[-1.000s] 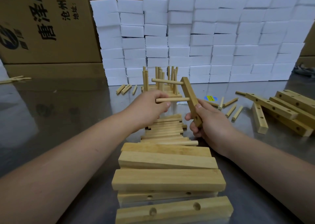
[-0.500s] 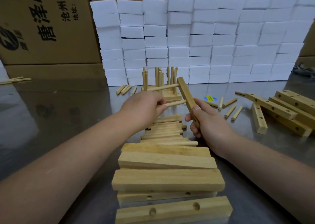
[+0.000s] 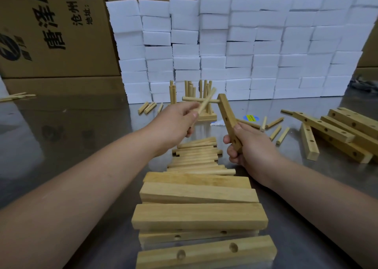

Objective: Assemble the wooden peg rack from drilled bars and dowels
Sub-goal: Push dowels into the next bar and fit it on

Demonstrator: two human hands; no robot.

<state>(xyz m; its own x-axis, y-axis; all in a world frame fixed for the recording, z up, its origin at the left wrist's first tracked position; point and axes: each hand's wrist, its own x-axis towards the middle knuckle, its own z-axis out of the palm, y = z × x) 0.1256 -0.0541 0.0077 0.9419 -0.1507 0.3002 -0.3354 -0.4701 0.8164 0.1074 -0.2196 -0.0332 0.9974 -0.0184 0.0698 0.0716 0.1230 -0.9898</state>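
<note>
1. I see a steel table (image 3: 81,137) carrying the whole job: a stack of flat wooden bars (image 3: 199,215) nearest me, a heap of loose dowels (image 3: 196,156) just beyond it, more drilled bars (image 3: 337,133) off to my right, and a finished rack (image 3: 196,96) standing upright by the wall of white foam blocks (image 3: 245,43)

2. My right hand (image 3: 248,146) is wrapped tight around the lower end of a drilled bar (image 3: 227,115), held clear of the table between the two hands. Its long axis runs from my palm up and away, leaning slightly left, with the holed face turned left towards the other hand

3. One seated dowel (image 3: 196,99) already sits in the top hole, pointing roughly level to the left, square to the bar

4. My left hand (image 3: 180,119) pinches a second dowel (image 3: 206,103) at its near end; it slants up and to the right, crossing in front of the seated one, its tip not in any hole

5. To do this step well, I judge I should swing the free dowel level, parallel to the seated one, aim its tip at the next open hole down, keep the bar steady, and push straight along the hole's axis so it does not jam
</note>
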